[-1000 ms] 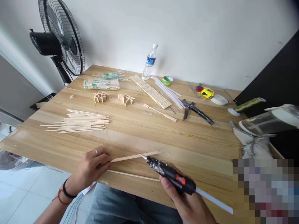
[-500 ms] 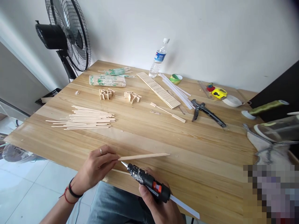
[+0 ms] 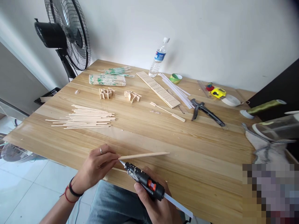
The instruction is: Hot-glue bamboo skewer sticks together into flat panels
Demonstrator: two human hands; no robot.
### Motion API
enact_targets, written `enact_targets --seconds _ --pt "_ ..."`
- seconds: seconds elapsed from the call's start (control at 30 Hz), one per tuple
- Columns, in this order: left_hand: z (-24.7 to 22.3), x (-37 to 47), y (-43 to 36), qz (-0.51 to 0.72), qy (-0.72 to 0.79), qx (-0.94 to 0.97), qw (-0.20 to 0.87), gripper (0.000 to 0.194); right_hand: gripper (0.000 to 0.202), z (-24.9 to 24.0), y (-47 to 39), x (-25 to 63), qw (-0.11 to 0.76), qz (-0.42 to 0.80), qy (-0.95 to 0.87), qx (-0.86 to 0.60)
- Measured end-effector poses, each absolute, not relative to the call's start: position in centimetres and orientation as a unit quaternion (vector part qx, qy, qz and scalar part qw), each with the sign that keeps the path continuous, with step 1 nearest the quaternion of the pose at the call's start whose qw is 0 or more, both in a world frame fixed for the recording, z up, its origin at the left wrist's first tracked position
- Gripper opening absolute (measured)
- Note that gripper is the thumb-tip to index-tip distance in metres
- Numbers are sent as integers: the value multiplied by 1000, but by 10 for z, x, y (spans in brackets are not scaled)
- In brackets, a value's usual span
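My left hand [image 3: 99, 166] pinches the near end of a pale wooden stick [image 3: 144, 155], which points to the right just above the table. It may be more than one stick laid together; I cannot tell. My right hand [image 3: 156, 196] is wrapped round a black hot glue gun [image 3: 142, 180], with a white glue stick [image 3: 178, 205] poking out of its back. The gun's metal nozzle meets the wooden stick close to my left fingertips. Another thin stick [image 3: 119, 170] lies at the table's front edge, partly hidden behind the gun and my left hand.
Loose wooden sticks [image 3: 88, 118] lie at left, below two small wooden assemblies [image 3: 132, 96]. Further back are wrapped sticks [image 3: 107, 80], a slatted wooden strip [image 3: 158, 90], a water bottle [image 3: 158, 59], and white glue sticks [image 3: 176, 90]. A black tool [image 3: 206, 112] and yellow tape measure [image 3: 218, 93] are right.
The glue gun and my right hand have shifted slightly left and up, bringing the nozzle closer to the stick's held end. My left hand has stayed nearly still.
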State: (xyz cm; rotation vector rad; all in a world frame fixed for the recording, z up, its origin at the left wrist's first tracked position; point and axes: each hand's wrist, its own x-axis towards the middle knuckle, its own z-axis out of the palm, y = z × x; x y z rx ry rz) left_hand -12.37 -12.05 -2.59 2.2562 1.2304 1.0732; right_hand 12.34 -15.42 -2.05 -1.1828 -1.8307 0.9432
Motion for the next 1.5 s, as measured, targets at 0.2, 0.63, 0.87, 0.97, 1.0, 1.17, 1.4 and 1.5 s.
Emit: enact_targets --seconds 0.2,0.63,0.87,0.97,1.0,1.17,1.4,1.5 --pt "-26 -123 -120 385 433 796 173 16 17 -12 -152 120 371 383 -709 -462" --pt "-26 -123 -120 382 438 796 170 15 26 -13 -152 118 340 383 -715 -476" --pt "-26 -123 -120 380 440 796 171 15 26 -24 -156 118 346 390 -702 -485" --pt "-26 -123 -120 379 443 794 175 16 27 -27 -158 117 348 391 -695 -492" --pt "-26 -123 -119 378 444 793 176 16 27 -27 -158 117 348 391 -695 -493" --pt "-27 -123 -120 386 440 792 173 15 28 -26 -158 116 346 384 -700 -492" --pt "-25 -123 -120 380 440 796 170 15 28 -18 -154 120 343 378 -710 -485" --pt "-23 -122 -120 381 439 795 175 15 26 -13 -152 122 332 378 -714 -487"
